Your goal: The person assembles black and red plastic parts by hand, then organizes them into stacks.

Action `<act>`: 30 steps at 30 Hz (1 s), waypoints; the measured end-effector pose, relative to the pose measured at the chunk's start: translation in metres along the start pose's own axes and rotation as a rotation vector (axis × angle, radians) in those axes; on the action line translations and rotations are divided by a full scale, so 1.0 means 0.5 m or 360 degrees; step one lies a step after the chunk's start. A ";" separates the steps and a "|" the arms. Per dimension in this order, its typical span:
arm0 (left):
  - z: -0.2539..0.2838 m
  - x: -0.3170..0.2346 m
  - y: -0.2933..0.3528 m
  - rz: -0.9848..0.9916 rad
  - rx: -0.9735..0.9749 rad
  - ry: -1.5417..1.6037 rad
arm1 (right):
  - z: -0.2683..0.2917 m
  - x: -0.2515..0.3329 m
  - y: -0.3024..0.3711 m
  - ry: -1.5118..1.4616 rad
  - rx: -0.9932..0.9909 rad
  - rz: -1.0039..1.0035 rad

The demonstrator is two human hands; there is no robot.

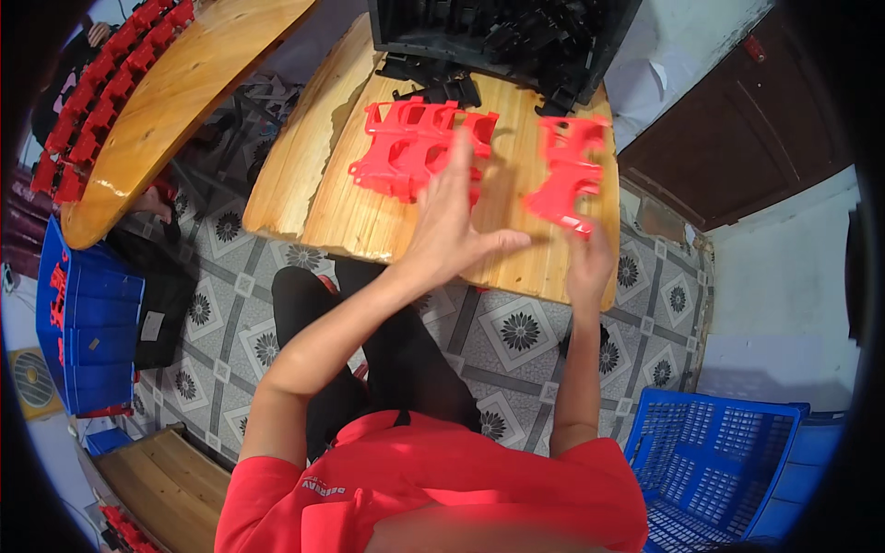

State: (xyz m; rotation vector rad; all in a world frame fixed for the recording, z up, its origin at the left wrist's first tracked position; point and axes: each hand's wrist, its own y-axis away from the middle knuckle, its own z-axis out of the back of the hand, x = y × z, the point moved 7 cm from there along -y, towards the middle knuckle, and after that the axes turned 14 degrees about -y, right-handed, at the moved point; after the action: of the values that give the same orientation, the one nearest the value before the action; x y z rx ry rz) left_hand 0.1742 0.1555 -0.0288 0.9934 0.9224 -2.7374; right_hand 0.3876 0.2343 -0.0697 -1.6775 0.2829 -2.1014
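On the wooden table (341,207) in front of me lies a group of red plastic parts (396,168), moulded with rounded cut-outs and set side by side. My left hand (449,226) hovers at their right edge, fingers stretched forward and thumb spread out to the right, with nothing in its grasp. Further right, my right hand (590,263) grips the near end of another red plastic part (569,170), slightly blurred, whose length points away from me. Whether that part touches the tabletop I cannot tell.
A black bin (507,37) full of black plastic parts stands at the table's far side, with loose black parts (452,90) before it. Rows of red parts (101,101) line another table (175,111) at left. Blue crates (101,313) (710,452) flank me.
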 end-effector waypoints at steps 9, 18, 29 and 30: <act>0.104 0.123 0.133 0.0954 0.0047 0.2057 | -0.208 0.200 -0.257 -0.0531 0.0849 0.0470; 0.235 0.198 0.333 0.1272 -0.0298 0.1781 | -0.419 0.040 -0.573 0.1207 0.0358 0.1405; 0.223 0.221 0.314 0.1046 -0.0140 0.1895 | -0.151 0.051 0.027 0.0958 0.0141 0.1236; 0.208 0.219 0.304 0.1010 -0.0047 0.1938 | -0.132 0.057 0.046 0.0986 0.0144 0.1210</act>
State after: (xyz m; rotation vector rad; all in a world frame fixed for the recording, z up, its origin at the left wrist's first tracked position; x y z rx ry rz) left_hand 0.0721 -0.0145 -0.1103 2.4465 0.5073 -1.4314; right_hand 0.3237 0.1936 -0.0706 -0.6420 0.8423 -1.9011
